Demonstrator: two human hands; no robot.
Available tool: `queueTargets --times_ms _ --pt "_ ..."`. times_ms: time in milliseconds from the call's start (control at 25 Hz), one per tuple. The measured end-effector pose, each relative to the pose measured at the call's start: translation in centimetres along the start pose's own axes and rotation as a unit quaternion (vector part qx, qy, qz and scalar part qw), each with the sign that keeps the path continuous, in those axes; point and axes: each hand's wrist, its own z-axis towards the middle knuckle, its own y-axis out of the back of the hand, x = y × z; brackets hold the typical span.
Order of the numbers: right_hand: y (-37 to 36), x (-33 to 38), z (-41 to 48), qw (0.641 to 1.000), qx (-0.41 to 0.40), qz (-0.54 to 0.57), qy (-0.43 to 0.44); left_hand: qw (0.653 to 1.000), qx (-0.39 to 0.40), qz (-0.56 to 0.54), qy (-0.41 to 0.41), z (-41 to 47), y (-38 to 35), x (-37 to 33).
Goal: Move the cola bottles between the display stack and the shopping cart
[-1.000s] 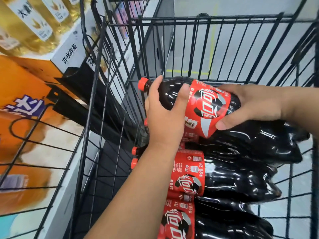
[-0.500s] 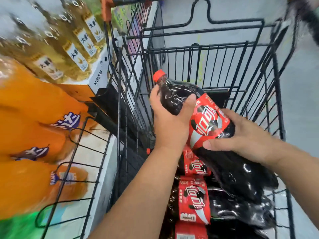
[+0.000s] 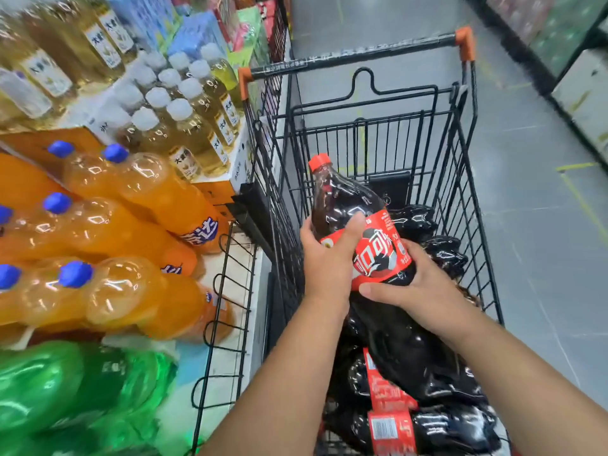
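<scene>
A large cola bottle [image 3: 342,199] with a red cap and red label is held tilted, cap pointing up and away, above the black wire shopping cart [image 3: 460,179]. My left hand [image 3: 329,258] wraps its shoulder just above the label. My right hand [image 3: 424,294] grips its lower body below the label. Several more cola bottles [image 3: 427,432] lie on their sides in the cart beneath it, with red labels showing. The display stack [image 3: 131,209] of drink bottles stands to the left of the cart.
Orange soda bottles with blue caps [image 3: 158,199], pale yellow tea bottles with white caps [image 3: 197,126] and green bottles [image 3: 59,383] fill the left display behind a wire rail [image 3: 227,307]. Grey aisle floor [image 3: 543,225] lies right of the cart; another shelf [image 3: 575,44] is far right.
Both hands have raised the cola bottle out of the cart's pile and tipped it from lying sideways towards upright. The view has pulled back, showing the cart handle and more of the display.
</scene>
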Motion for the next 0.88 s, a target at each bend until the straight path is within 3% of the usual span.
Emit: queueTargets --times_ms 280,600,880 --pt "-1.3 0.3 -7.8 0.997 0.079 0.018 0.006 0.998 -0.05 0.013 -0.04 -9.5 2.5 -1.3" --pt "-0.2 0.2 -14.7 0.981 0.18 0.008 0.074 0.983 -0.153 -0.001 -0.098 -19.9 3.1 -1.0" --pt "-1.2 -0.5 -19.4 0.957 0.258 -0.043 0.123 0.951 -0.24 -0.073 -0.181 -27.1 5.0 0.2"
